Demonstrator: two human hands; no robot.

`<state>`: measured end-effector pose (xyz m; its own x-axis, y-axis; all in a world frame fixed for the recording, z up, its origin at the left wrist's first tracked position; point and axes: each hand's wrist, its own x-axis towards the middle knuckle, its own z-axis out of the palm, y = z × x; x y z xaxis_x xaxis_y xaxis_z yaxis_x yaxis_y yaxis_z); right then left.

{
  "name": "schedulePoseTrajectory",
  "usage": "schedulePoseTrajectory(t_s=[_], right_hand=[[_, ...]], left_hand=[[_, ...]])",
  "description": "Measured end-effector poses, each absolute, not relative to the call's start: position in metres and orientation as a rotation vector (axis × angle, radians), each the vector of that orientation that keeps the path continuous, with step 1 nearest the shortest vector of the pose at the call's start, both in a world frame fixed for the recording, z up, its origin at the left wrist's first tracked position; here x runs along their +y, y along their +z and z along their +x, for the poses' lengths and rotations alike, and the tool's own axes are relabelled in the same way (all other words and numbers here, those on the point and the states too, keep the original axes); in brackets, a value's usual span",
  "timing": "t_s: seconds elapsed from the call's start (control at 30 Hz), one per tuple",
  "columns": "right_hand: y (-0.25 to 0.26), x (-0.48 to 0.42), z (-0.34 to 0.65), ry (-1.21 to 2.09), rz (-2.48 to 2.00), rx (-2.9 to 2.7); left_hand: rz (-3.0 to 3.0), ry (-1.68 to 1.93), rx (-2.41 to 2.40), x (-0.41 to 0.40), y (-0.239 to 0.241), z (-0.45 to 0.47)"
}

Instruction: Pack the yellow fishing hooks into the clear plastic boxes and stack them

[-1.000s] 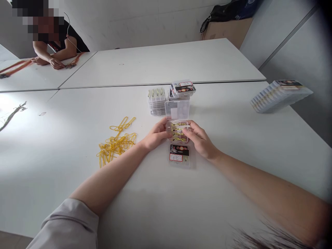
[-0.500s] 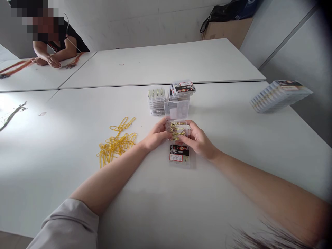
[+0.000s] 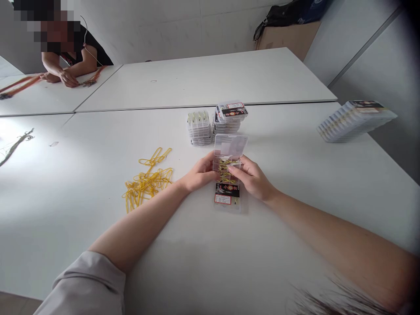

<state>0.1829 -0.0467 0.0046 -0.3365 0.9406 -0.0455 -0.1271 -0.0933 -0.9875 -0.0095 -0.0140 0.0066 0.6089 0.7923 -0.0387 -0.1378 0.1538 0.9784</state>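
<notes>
Between my hands is a small clear plastic box with its lid raised at the far side. Yellow-green corded pieces, which look like fishing hooks, lie in its compartments. My left hand grips the box's left side, thumb at the near corner. On the right side my right hand holds it too, its thumb reaching over the contents. Just in front lies a closed clear box with a black and red label, flat on the table. Beyond stand a stack of clear boxes and a stack of labelled boxes.
Left of my left forearm lies a heap of yellow looped cords. A leaning row of boxes stands at the table's right edge. Across the white table, a person works with orange strands.
The open box has shifted slightly to the right and towards me, and its lid tilts differently. My right thumb has moved further up over the contents.
</notes>
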Motion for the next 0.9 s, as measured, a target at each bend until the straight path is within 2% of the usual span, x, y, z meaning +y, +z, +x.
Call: schedulePoseTrajectory(t_s=[0.27, 0.7, 0.9], right_hand=[[0.0038, -0.0447, 0.1834, 1.468, -1.055, -1.330], [0.0093, -0.0472, 0.1853, 1.535, -0.979, -1.317], [0.0061, -0.0498, 0.1897, 1.594, -0.905, -1.417]], left_hand=[[1.170, 0.747, 0.548, -0.0159, 0.0074, -0.0085], [0.974, 0.855, 0.698, -0.0147, 0.0131, -0.0052], [0.887, 1.022, 0.747, -0.0095, 0.0138, -0.0055]])
